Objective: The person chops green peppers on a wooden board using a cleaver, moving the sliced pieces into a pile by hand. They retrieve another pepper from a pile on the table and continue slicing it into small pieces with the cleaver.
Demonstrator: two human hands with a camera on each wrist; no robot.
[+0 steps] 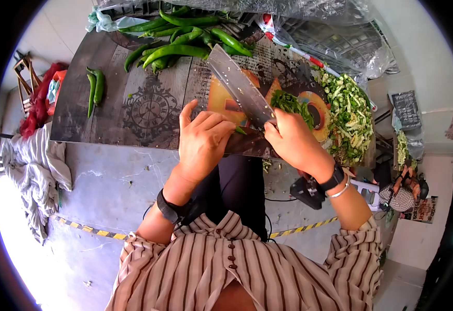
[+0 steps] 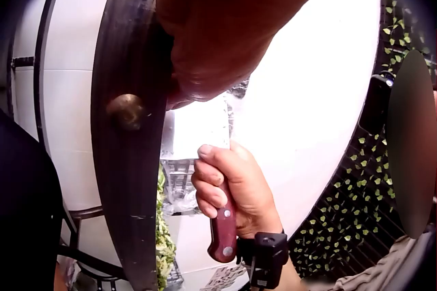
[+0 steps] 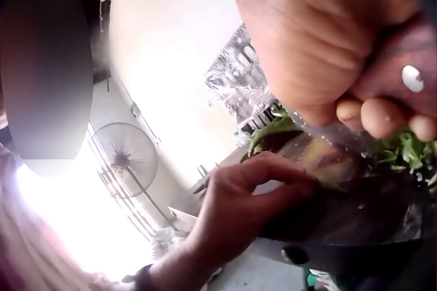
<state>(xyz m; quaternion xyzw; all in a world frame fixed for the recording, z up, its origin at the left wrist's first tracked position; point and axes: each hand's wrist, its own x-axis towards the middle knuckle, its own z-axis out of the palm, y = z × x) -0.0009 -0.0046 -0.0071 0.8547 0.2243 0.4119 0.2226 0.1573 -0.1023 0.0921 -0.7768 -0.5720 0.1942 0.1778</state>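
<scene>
Near the table's front edge, my left hand (image 1: pixel 203 136) (image 3: pixel 235 199) pinches a small green pepper piece (image 1: pixel 241 130), mostly hidden by the fingers. My right hand (image 1: pixel 298 144) (image 2: pixel 239 185) (image 3: pixel 314 38) grips a cleaver by its dark red handle (image 2: pixel 223 226). The broad blade (image 1: pixel 242 89), dotted with small bits, slants up and left, just right of the left fingers. Whole long green peppers (image 1: pixel 177 50) lie heaped at the back, and two more (image 1: pixel 99 85) lie at the left. Chopped green pieces (image 1: pixel 289 105) sit beyond the right hand, with a larger chopped heap (image 1: pixel 347 119) at the right.
The dark patterned table (image 1: pixel 112 124) has a curved edge near my body. Plastic-covered crates (image 1: pixel 330 39) stand behind it. A grey cloth (image 1: pixel 37 166) hangs at the left, and another person (image 1: pixel 403 194) is at the far right. A fan (image 3: pixel 123 161) stands in the background.
</scene>
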